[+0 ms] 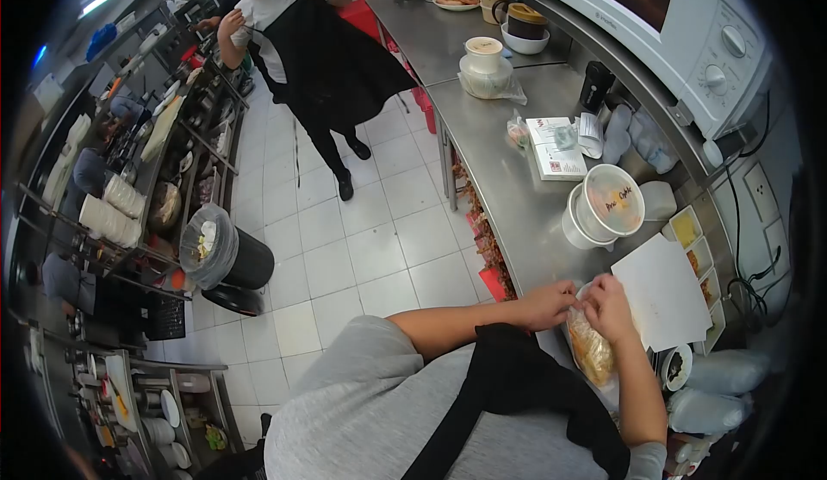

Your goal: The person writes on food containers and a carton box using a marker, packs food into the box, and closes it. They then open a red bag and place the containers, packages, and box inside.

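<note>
On the steel counter in front of me lies a clear plastic bag with golden-yellow food inside, and I cannot tell what the food is. My left hand is closed, its fingertips pinching the gathered mouth of the bag. Close beside it, my right hand pinches the same end, fingers bent. The fingertips hide the exact point where the plastic is held. A white sheet lies just right of my right hand. Beyond the hands stand lidded white tubs, the top lid marked with handwriting.
Small food trays line the wall side. Farther along the steel counter are a white box, a wrapped tub and a microwave above. Across the tiled floor, a person holds a black apron near a lined bin.
</note>
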The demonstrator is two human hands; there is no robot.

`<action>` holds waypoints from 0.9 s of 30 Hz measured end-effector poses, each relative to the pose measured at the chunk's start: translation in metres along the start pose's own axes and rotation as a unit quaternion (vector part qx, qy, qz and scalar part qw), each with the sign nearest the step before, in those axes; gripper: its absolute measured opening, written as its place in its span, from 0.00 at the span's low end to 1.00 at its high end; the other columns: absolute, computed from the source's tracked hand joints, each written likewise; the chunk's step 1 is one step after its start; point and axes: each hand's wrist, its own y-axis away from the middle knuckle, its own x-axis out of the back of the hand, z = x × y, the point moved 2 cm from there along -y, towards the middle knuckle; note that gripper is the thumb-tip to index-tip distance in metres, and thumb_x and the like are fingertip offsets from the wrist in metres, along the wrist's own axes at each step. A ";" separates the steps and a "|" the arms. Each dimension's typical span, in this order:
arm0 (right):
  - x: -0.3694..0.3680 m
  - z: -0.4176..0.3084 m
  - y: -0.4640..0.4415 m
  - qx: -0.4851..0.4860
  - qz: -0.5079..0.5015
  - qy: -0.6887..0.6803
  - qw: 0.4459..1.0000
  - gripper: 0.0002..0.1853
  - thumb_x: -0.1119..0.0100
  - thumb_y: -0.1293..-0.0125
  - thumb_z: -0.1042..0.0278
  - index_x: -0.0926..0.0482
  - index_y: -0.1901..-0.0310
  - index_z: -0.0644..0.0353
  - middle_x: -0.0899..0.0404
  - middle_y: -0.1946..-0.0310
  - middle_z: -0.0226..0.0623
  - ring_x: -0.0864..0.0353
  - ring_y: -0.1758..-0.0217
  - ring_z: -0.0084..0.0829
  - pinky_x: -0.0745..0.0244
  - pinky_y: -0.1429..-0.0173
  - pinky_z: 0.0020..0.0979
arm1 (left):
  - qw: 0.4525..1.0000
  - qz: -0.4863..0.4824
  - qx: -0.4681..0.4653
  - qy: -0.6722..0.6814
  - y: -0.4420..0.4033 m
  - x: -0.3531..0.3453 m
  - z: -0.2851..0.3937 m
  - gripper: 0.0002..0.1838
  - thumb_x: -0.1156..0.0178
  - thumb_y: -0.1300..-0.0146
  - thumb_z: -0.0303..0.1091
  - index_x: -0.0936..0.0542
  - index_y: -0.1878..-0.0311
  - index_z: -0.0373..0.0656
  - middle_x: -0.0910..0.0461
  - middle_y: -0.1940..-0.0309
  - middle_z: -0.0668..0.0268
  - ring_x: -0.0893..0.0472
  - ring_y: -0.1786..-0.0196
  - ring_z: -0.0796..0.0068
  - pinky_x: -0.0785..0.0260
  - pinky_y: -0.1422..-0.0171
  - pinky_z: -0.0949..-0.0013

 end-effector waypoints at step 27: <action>-0.009 0.008 -0.014 -0.039 -0.118 -0.022 0.992 0.07 0.41 0.47 0.69 0.18 0.68 0.61 0.21 0.67 0.43 0.23 0.58 0.46 0.27 0.53 0.41 | 0.983 0.015 -0.095 -0.155 0.001 0.021 0.021 0.19 0.40 0.42 0.42 0.23 0.50 0.46 0.28 0.48 0.52 0.27 0.47 0.50 0.33 0.44 0.52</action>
